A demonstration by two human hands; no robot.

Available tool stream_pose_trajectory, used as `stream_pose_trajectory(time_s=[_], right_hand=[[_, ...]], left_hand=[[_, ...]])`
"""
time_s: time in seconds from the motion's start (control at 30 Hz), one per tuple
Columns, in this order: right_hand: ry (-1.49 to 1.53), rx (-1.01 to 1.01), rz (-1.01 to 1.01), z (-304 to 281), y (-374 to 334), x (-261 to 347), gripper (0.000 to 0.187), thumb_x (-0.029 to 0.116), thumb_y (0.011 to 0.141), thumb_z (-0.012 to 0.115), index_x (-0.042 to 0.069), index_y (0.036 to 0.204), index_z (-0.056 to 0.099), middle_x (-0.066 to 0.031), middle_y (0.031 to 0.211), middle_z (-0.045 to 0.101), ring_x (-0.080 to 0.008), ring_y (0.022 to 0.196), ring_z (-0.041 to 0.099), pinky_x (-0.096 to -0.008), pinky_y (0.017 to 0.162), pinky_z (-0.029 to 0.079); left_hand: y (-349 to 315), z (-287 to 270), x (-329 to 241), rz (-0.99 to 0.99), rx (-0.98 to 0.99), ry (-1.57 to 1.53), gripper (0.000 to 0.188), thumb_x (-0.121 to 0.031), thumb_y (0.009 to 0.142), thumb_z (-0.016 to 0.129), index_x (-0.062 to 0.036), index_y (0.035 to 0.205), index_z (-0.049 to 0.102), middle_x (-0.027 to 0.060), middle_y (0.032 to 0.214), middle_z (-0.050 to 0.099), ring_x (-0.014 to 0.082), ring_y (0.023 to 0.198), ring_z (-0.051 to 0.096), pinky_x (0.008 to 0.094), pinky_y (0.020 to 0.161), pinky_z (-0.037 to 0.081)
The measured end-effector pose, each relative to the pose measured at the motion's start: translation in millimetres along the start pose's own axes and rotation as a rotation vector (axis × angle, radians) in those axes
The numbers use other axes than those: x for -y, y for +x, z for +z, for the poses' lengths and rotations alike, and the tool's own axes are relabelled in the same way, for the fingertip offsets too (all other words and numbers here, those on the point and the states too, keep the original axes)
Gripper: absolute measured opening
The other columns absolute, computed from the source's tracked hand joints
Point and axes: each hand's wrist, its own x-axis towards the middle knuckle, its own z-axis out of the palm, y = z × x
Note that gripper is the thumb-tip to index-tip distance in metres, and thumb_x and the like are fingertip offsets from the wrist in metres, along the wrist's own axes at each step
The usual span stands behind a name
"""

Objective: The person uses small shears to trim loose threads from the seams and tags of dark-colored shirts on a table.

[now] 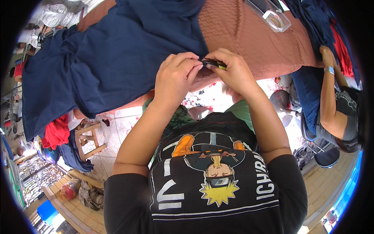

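Note:
Navy blue cloth [117,50] spreads over the left part of the table and hangs down its near side. At its right edge, my left hand [177,72] is closed in a pinch on a bit of the cloth. Close beside it, my right hand [231,69] is closed around small dark thread snips [215,62] with a yellow-green part. The snips' tip is at my left fingertips, partly hidden by the fingers.
A brown textured cover [261,50] lies over the table. A clear plastic box [272,17] with a roll of tape sits at the far right. Another person's arm [329,85] touches navy cloth there. A wooden stool [90,140] and red cloth [56,132] are at left.

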Motion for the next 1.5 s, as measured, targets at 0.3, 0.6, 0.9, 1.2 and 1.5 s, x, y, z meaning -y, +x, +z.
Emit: stream_pose_trajectory(time_s=[0.3,0.6,0.9,1.2,1.5], right_hand=[[-0.123,-0.063,0.048,-14,-5,21,0.03,0.018,0.08,0.074,0.005,0.105,0.063,-0.0125,0.097,0.067,-0.0304,0.091,0.066,-0.0379,0.077,0.051],[0.098,0.025,0.379,-1,-13,22,0.028,0.025,0.08,0.077,0.002,0.095,0.07,-0.0121,0.077,0.068,-0.0216,0.069,0.065,-0.0342,0.065,0.051],[0.608,0.036,0.466,5,-17,7,0.016,0.02,0.09,0.068,0.004,0.09,0.07,0.0029,0.064,0.056,-0.0016,0.055,0.048,-0.0193,0.047,0.036],[0.879,0.094,0.495,-8,-19,16,0.014,0.018,0.093,0.064,0.006,0.089,0.069,0.0045,0.065,0.056,-0.001,0.052,0.043,-0.0173,0.047,0.03],[0.463,0.083,0.38,-9,-20,49,0.019,0.019,0.089,0.068,0.0,0.092,0.069,-0.0018,0.071,0.065,-0.0076,0.064,0.059,-0.0245,0.057,0.046]], left_hand=[[14,-5,-2,-0.444,0.215,-0.403,0.015,-0.014,0.094,0.061,-0.0007,0.099,0.066,0.0097,0.091,0.073,0.0129,0.083,0.069,0.0258,0.073,0.053],[15,-8,-3,-0.591,0.231,-0.561,0.018,-0.015,0.095,0.061,0.001,0.1,0.066,0.0071,0.096,0.072,0.0114,0.086,0.066,0.0242,0.079,0.051],[3,1,12,-0.452,0.239,-0.626,0.022,-0.011,0.087,0.069,-0.0041,0.108,0.071,0.0058,0.103,0.072,0.0119,0.09,0.065,0.0258,0.082,0.051],[-6,16,7,0.0,-0.014,-0.194,0.027,-0.01,0.073,0.076,-0.0119,0.1,0.075,0.0015,0.105,0.07,0.0193,0.087,0.064,0.0289,0.077,0.051],[1,8,0,0.191,-0.077,-0.011,0.026,-0.01,0.066,0.074,-0.0144,0.092,0.075,-0.0027,0.098,0.07,0.0161,0.081,0.064,0.0279,0.071,0.048]])
